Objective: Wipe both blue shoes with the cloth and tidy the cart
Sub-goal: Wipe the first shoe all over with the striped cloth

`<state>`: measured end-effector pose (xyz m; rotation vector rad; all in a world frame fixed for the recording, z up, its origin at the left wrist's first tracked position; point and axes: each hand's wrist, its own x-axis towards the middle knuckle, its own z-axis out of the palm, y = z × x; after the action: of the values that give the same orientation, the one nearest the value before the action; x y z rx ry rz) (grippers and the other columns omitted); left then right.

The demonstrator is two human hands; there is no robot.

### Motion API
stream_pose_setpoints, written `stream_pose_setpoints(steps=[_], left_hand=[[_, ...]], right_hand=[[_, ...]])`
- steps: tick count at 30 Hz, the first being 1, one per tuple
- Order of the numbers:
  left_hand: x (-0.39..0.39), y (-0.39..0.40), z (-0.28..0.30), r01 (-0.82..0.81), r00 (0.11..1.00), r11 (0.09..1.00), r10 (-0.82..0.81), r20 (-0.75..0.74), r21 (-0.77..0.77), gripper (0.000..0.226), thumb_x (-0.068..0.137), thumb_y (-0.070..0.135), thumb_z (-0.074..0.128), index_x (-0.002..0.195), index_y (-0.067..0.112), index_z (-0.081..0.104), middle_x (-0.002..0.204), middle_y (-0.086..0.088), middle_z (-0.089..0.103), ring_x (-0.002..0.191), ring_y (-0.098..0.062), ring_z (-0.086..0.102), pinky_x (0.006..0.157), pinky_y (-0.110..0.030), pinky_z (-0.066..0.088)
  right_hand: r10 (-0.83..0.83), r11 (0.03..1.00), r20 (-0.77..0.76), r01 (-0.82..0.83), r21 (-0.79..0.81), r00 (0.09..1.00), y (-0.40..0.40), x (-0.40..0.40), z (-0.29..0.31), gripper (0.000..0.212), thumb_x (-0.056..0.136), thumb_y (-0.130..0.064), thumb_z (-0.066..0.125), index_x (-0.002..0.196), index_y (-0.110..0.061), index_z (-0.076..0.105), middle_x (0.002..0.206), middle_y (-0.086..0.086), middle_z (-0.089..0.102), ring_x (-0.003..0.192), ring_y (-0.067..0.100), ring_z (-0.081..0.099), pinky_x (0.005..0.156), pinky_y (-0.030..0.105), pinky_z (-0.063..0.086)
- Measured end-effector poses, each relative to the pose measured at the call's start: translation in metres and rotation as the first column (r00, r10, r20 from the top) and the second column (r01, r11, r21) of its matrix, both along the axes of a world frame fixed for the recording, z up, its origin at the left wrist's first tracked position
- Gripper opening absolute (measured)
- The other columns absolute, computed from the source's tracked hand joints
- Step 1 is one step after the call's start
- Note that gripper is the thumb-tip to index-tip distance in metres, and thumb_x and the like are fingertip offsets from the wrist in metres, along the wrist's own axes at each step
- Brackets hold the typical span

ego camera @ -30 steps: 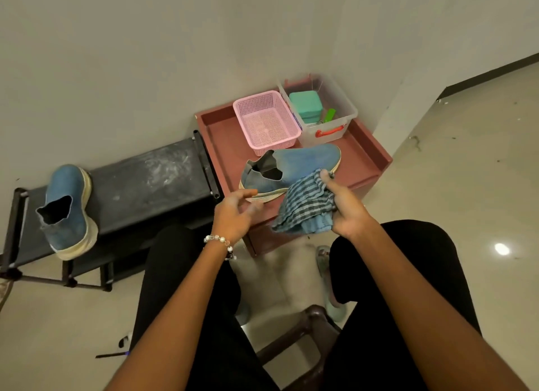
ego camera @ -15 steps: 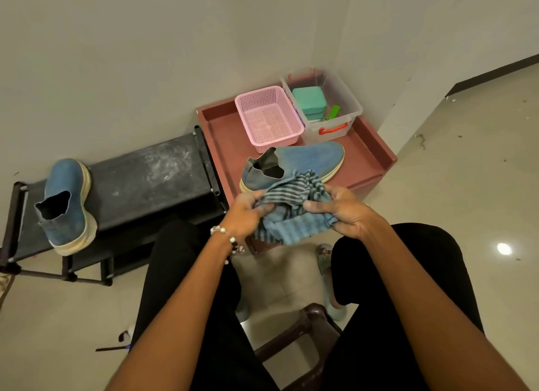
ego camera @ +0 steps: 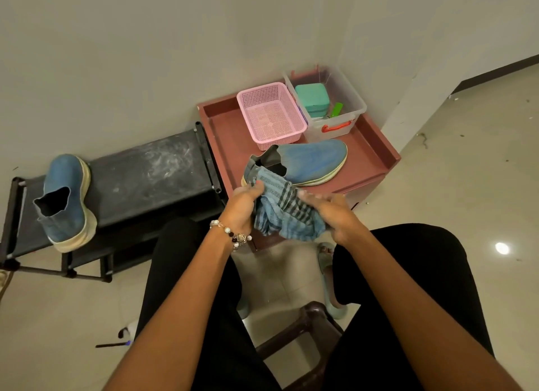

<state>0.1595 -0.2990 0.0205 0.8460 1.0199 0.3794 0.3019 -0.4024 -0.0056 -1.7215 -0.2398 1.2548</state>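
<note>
Both grips clutch the striped cloth (ego camera: pixel 284 212): left hand (ego camera: pixel 240 207) and right hand (ego camera: pixel 335 215) bunch it at the cart's (ego camera: pixel 376 148) near edge. One blue shoe (ego camera: pixel 309 160) lies on the cart, toe pointing right, heel by the cloth. Behind it, a pink basket (ego camera: pixel 271 113) and a clear bin (ego camera: pixel 335 104) with a green box (ego camera: pixel 312 99) inside. Second shoe (ego camera: pixel 65 198) rests on the black rack (ego camera: pixel 151 174), toe away.
</note>
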Motion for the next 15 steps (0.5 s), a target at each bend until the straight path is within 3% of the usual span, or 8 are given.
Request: stream_pose_setpoints(steps=[2, 3, 5, 7, 9, 13, 14, 15], left_hand=[[-0.004, 0.001, 0.001, 0.062, 0.998, 0.997, -0.062, -0.006, 0.052, 0.021, 0.100, 0.008, 0.040, 0.100, 0.000, 0.059, 0.102, -0.015, 0.066, 0.088, -0.025, 0.065, 0.088, -0.039, 0.051], [-0.006, 0.001, -0.001, 0.107, 0.994, 0.991, -0.106, -0.025, 0.077, 0.021, 0.100, 0.005, 0.039, 0.101, -0.001, 0.059, 0.103, -0.016, 0.065, 0.093, -0.027, 0.064, 0.092, -0.040, 0.049], [-0.009, -0.004, -0.003, 0.226, 0.973, 0.961, -0.214, -0.089, 0.158, 0.023, 0.099, -0.001, 0.037, 0.101, 0.002, 0.060, 0.104, -0.015, 0.065, 0.102, -0.028, 0.061, 0.095, -0.040, 0.047], [-0.010, -0.009, -0.008, 0.343, 0.938, 0.902, -0.311, -0.157, 0.262, 0.026, 0.097, -0.006, 0.039, 0.098, 0.005, 0.063, 0.101, -0.015, 0.066, 0.102, -0.029, 0.062, 0.094, -0.041, 0.049], [-0.010, -0.011, -0.007, 0.374, 0.923, 0.863, -0.313, -0.222, 0.339, 0.027, 0.096, -0.007, 0.041, 0.096, 0.006, 0.065, 0.098, -0.014, 0.067, 0.096, -0.028, 0.064, 0.091, -0.042, 0.052], [-0.013, 0.003, -0.007, 0.105, 0.955, 0.933, 0.001, -0.296, 0.345, 0.023, 0.094, 0.000, 0.049, 0.080, 0.010, 0.065, 0.097, -0.024, 0.068, 0.094, -0.039, 0.066, 0.084, -0.055, 0.053], [-0.014, 0.006, -0.007, 0.024, 0.957, 0.948, 0.070, -0.282, 0.316, 0.020, 0.093, 0.001, 0.051, 0.079, 0.008, 0.065, 0.099, -0.027, 0.067, 0.095, -0.042, 0.065, 0.084, -0.058, 0.052], [-0.015, 0.008, -0.006, -0.023, 0.956, 0.954, 0.109, -0.274, 0.299, 0.017, 0.091, 0.003, 0.052, 0.079, 0.006, 0.064, 0.100, -0.028, 0.067, 0.095, -0.042, 0.065, 0.085, -0.059, 0.051]], right_hand=[[-0.171, 0.984, 0.260, 0.150, 0.098, 0.950, 0.001, 0.003, 0.002, 0.048, 0.073, -0.034, 0.079, 0.107, -0.007, 0.058, 0.102, 0.005, 0.065, 0.090, 0.016, 0.063, 0.071, 0.025, 0.051], [-0.157, 0.977, 0.291, 0.106, 0.182, 0.944, 0.000, 0.002, 0.007, 0.042, 0.074, -0.030, 0.078, 0.106, -0.009, 0.060, 0.099, 0.003, 0.065, 0.088, 0.013, 0.062, 0.071, 0.022, 0.050], [0.049, 0.958, 0.248, -0.115, 0.262, 0.968, 0.000, -0.008, 0.014, 0.038, 0.072, -0.025, 0.079, 0.103, -0.010, 0.063, 0.095, 0.004, 0.066, 0.085, 0.013, 0.062, 0.074, 0.025, 0.051], [0.238, 0.929, 0.300, -0.306, 0.206, 0.924, 0.000, -0.026, 0.012, 0.040, 0.068, -0.022, 0.083, 0.101, -0.011, 0.063, 0.092, 0.003, 0.065, 0.082, 0.015, 0.061, 0.077, 0.032, 0.054], [0.237, 0.942, 0.348, -0.303, 0.145, 0.907, 0.001, -0.032, 0.006, 0.031, 0.070, -0.010, 0.080, 0.095, -0.010, 0.062, 0.084, 0.001, 0.062, 0.078, 0.017, 0.059, 0.074, 0.035, 0.053], [-0.106, 0.994, 0.046, 0.107, -0.023, 0.993, -0.011, -0.004, 0.006, 0.012, 0.080, 0.003, 0.065, 0.084, -0.007, 0.062, 0.080, 0.010, 0.068, 0.070, 0.024, 0.064, 0.070, 0.038, 0.056], [-0.111, 0.981, 0.136, 0.131, -0.144, 0.984, -0.017, 0.005, 0.001, 0.012, 0.080, 0.003, 0.062, 0.085, -0.008, 0.060, 0.083, 0.011, 0.067, 0.070, 0.025, 0.064, 0.073, 0.040, 0.055], [0.027, 0.955, 0.326, 0.072, -0.288, 0.945, -0.023, 0.011, -0.001, 0.014, 0.079, 0.001, 0.062, 0.091, -0.007, 0.061, 0.091, 0.013, 0.066, 0.078, 0.028, 0.064, 0.078, 0.041, 0.053]])
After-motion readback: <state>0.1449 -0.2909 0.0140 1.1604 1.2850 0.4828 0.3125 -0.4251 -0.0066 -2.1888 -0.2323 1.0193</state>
